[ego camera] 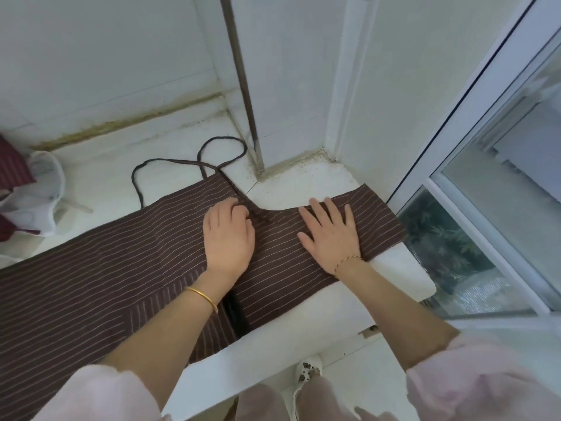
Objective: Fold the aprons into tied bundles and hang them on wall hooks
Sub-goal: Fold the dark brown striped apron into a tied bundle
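Head view, left edge? —K

Maroon cloth [12,168] beside a white bag [45,192]. Apron [106,262] lies flat on the counter [303,180], strap [212,148] looped behind it. —M

Hands? —K

Left hand [229,235] on the apron's top edge, fingers curled into the fabric where the strap joins. Right hand [329,235] flat, fingers spread wide, pressing the apron's right end. Window [485,183] far right. —M

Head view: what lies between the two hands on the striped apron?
Only the brown striped apron, creased beside the left hand; nothing else sits on it before the right hand. The head view shows it.
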### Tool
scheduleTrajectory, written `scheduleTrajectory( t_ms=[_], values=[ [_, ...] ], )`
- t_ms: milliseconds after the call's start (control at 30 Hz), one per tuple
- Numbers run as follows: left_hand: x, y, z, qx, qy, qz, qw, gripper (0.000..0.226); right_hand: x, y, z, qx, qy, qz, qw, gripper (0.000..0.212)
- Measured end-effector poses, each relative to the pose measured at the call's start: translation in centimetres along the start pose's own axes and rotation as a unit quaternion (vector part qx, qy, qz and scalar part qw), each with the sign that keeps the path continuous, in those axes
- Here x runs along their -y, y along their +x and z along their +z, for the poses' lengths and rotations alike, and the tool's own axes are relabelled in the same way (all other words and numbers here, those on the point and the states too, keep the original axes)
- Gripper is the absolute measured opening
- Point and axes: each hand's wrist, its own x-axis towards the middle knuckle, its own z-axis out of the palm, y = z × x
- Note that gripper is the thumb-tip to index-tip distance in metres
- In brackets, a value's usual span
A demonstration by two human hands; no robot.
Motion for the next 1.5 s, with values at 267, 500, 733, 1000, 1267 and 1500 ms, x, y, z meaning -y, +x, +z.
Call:
scheduleTrajectory(
  t_ms=[267,500,733,1000,1267,1500],
  values=[
    [4.2,-2.9,-0.3,0.258,0.022,-0.141,0.955,0.056,10.1,0.8,-2.1,-0.048,0.112,-0.132,0.984,0.05],
    [11.5,-0.8,-3.6,0.141,0.005,-0.163,0.976,0.047,12.2,1.2,-0.8,-0.046,0.06,-0.093,0.993,0.039],
    [22.5,1.8,-6.4,0.293,0.069,-0.204,0.931,0.051,20.3,7.9,-5.5,-0.047,0.126,-0.109,0.985,0.048],
    [26.7,3.5,-7.1,0.35,0.067,-0.137,0.924,0.052,24.4,15.3,-6.2,0.159,-0.045,-0.141,0.976,0.082],
    [30.6,3.9,-8.9,0.47,0.082,-0.087,0.875,0.039,24.4,16.9,-8.5,0.178,-0.14,-0.1,0.969,0.046],
    [30.9,4.1,-12.3,0.109,0.002,-0.047,0.993,0.02,23.6,15.2,-10.9,-0.217,-0.086,-0.084,0.969,0.022]
  ],
)
